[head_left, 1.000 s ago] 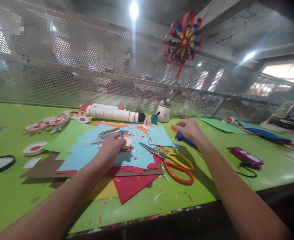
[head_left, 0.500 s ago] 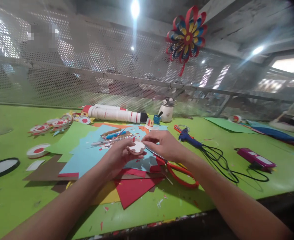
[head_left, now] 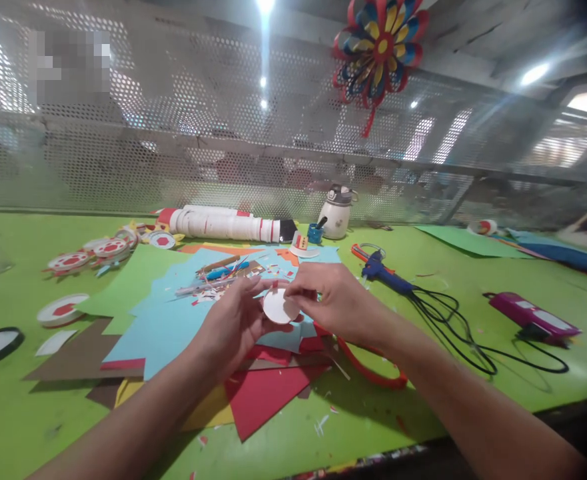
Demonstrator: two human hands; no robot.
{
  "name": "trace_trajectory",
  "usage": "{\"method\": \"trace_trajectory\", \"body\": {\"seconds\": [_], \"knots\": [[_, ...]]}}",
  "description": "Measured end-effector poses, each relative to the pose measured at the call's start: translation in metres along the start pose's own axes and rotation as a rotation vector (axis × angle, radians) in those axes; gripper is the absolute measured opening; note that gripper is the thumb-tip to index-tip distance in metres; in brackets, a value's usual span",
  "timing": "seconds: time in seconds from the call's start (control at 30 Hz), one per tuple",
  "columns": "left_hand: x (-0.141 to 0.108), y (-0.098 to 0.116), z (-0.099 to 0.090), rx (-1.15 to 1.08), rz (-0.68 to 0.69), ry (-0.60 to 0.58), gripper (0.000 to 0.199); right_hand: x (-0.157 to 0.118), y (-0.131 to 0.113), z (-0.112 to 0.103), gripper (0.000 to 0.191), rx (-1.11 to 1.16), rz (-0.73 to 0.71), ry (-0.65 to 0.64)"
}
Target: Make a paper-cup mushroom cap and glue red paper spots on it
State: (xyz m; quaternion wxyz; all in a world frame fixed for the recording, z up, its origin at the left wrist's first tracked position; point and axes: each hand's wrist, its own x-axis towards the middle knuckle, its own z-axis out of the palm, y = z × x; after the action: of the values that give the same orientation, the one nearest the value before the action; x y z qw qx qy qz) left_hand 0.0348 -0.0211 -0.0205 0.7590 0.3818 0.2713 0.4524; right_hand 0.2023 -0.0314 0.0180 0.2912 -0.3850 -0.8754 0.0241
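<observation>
My left hand (head_left: pixel 238 320) holds a small round white paper disc (head_left: pixel 277 308) from the left, with its fingers behind it. A narrow red strip shows at the disc's top edge. The fingers of my right hand (head_left: pixel 330 300) are pinched at the disc's right edge and cover part of it. Beneath both hands lies a pile of coloured paper, with a light blue sheet (head_left: pixel 158 327) and a red sheet (head_left: pixel 268 393) in it. Scissors with orange-red handles (head_left: pixel 373 373) lie partly hidden under my right hand.
Pens and paper scraps (head_left: pixel 218 277) lie on the blue paper. Behind are a white paper rocket (head_left: pixel 223 225), a bottle (head_left: pixel 336 213) and a blue jar (head_left: pixel 316 233). A glue gun (head_left: pixel 386 273) trails its cable to a purple power strip (head_left: pixel 533 315). Decorated discs (head_left: pixel 110 249) lie left.
The disc has tipped up, so its white face turns more toward me. My right fingers have come over its right edge. The whole view has shifted slightly.
</observation>
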Motion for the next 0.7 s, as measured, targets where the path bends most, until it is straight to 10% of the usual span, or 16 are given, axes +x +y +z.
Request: {"method": "trace_trajectory", "body": {"seconds": [0.7], "knots": [[0.001,-0.011,-0.002,0.282,-0.196,0.115,0.059,0.017,-0.025,0.010,0.015,-0.387,-0.250,-0.522]]}}
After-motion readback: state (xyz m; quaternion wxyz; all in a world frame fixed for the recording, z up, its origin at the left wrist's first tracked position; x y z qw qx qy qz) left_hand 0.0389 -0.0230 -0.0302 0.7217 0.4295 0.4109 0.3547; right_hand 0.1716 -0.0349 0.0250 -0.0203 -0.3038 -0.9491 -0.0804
